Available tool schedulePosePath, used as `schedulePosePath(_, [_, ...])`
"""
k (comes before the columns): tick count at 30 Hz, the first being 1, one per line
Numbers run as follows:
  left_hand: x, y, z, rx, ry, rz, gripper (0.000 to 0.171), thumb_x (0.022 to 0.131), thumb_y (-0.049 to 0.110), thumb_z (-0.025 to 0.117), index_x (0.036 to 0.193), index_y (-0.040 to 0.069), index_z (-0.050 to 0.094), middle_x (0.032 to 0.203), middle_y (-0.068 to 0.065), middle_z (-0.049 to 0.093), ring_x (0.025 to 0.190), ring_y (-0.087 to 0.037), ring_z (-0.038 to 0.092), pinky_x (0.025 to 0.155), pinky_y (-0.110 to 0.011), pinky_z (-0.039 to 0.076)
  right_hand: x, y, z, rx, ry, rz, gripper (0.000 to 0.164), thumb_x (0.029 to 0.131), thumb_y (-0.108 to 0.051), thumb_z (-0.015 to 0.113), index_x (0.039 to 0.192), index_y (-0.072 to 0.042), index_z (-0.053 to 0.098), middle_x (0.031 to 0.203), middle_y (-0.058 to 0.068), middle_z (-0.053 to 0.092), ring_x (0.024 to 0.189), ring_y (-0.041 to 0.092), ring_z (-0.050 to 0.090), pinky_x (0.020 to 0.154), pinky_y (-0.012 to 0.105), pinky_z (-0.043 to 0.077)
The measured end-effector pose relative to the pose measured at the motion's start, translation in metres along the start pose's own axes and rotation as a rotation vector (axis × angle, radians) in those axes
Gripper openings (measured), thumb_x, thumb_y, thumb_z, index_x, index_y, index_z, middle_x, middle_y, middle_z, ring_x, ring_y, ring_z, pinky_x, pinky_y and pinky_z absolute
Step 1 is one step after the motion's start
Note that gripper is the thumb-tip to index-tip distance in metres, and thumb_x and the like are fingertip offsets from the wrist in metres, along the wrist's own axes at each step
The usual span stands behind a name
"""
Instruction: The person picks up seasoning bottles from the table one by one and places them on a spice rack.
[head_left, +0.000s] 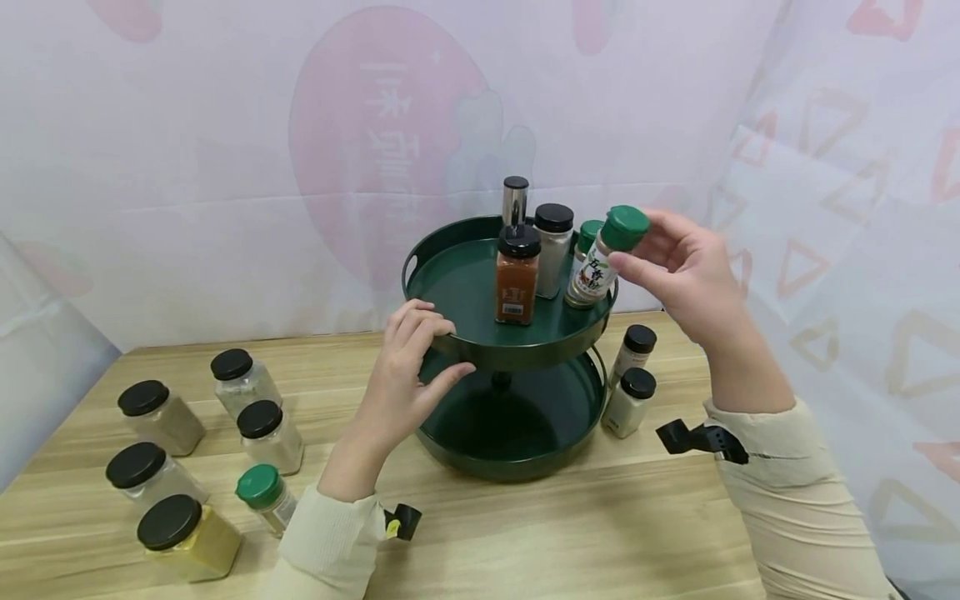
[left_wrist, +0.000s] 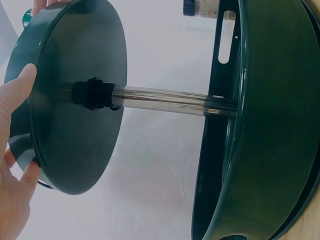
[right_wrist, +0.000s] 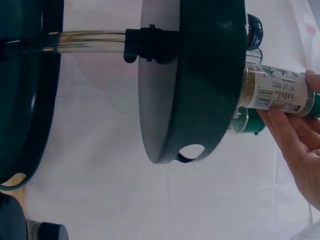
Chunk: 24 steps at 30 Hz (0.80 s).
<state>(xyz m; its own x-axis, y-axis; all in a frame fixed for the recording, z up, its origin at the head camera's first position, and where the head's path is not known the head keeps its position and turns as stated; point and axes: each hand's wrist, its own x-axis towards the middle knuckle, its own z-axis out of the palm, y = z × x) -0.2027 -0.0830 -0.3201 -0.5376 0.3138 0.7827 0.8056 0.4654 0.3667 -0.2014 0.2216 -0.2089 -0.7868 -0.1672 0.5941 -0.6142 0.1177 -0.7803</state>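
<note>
My right hand (head_left: 693, 279) pinches a green-capped spice jar (head_left: 595, 273) with a white printed label. The jar leans over the right side of the upper tray (head_left: 457, 287) of a dark green two-tier rack, its base low inside the rim. In the right wrist view, fingers and thumb hold the jar (right_wrist: 280, 89) around its label and cap. My left hand (head_left: 405, 375) grips the tray's front-left rim, fingers over the edge and thumb below. On that tray stand a red-brown spice jar (head_left: 517, 279), a black-capped jar (head_left: 553, 250) and another green-capped jar (head_left: 588, 237), partly hidden.
The rack's lower tray (head_left: 510, 425) sits on the wooden table (head_left: 570, 533). Two black-capped jars (head_left: 628, 404) stand right of it. At the left are several black-capped jars (head_left: 198, 542) and one green-capped jar (head_left: 266, 498). A printed curtain (head_left: 225, 208) hangs behind.
</note>
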Motion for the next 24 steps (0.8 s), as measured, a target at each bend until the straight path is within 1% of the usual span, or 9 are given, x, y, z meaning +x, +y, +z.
schedulePosePath(5, [0.001, 0.0, 0.0, -0.005, 0.002, 0.003, 0.039, 0.073, 0.019, 0.078, 0.104, 0.009, 0.056, 0.111, -0.005, 0.054, 0.124, -0.023, 0.034, 0.105, -0.041, 0.032, 0.0, 0.005, 0.008, -0.202, -0.034, 0.03, 0.036, 0.081, -0.005, 0.07, 0.115, -0.004, 0.06, 0.099, -0.005, 0.069, 0.09, 0.01, 0.066, 0.077, 0.017, 0.052])
schedulePosePath(7, [0.001, -0.001, 0.0, -0.005, 0.004, 0.004, 0.039, 0.073, 0.019, 0.078, 0.104, 0.009, 0.056, 0.111, -0.006, 0.054, 0.124, -0.023, 0.034, 0.105, -0.041, 0.032, 0.0, 0.008, 0.011, -0.262, -0.051, 0.044, 0.038, 0.081, -0.008, 0.071, 0.117, -0.005, 0.059, 0.1, -0.005, 0.068, 0.089, 0.009, 0.066, 0.076, 0.017, 0.053])
schedulePosePath(9, [0.001, -0.001, 0.001, -0.005, 0.006, 0.006, 0.039, 0.073, 0.019, 0.078, 0.104, 0.009, 0.056, 0.111, -0.006, 0.054, 0.124, -0.023, 0.035, 0.106, -0.041, 0.032, 0.0, 0.011, 0.013, -0.294, -0.07, 0.064, 0.04, 0.081, -0.01, 0.071, 0.118, -0.005, 0.058, 0.102, -0.004, 0.068, 0.088, 0.007, 0.066, 0.075, 0.018, 0.053])
schedulePosePath(14, [0.001, -0.001, 0.002, -0.001, 0.008, 0.008, 0.04, 0.073, 0.019, 0.078, 0.104, 0.009, 0.056, 0.111, -0.006, 0.054, 0.124, -0.023, 0.035, 0.106, -0.041, 0.032, 0.0, 0.019, 0.017, -0.302, -0.102, 0.103, 0.041, 0.08, -0.012, 0.072, 0.118, -0.004, 0.057, 0.104, 0.0, 0.067, 0.088, 0.007, 0.066, 0.075, 0.019, 0.054])
schedulePosePath(20, [0.003, -0.002, 0.001, 0.005, 0.008, 0.012, 0.04, 0.073, 0.02, 0.078, 0.104, 0.009, 0.056, 0.112, -0.006, 0.054, 0.124, -0.023, 0.035, 0.106, -0.041, 0.031, 0.002, 0.021, 0.017, -0.289, -0.119, 0.098, 0.04, 0.08, -0.011, 0.072, 0.117, -0.004, 0.057, 0.103, 0.001, 0.068, 0.086, 0.008, 0.066, 0.073, 0.02, 0.054])
schedulePosePath(24, [0.004, -0.002, 0.001, 0.009, 0.005, 0.009, 0.039, 0.073, 0.02, 0.078, 0.104, 0.009, 0.056, 0.112, -0.006, 0.054, 0.125, -0.023, 0.034, 0.106, -0.041, 0.031, 0.002, 0.021, 0.018, -0.286, -0.13, 0.104, 0.04, 0.08, -0.012, 0.072, 0.117, -0.003, 0.057, 0.104, 0.004, 0.068, 0.088, 0.008, 0.067, 0.074, 0.021, 0.054])
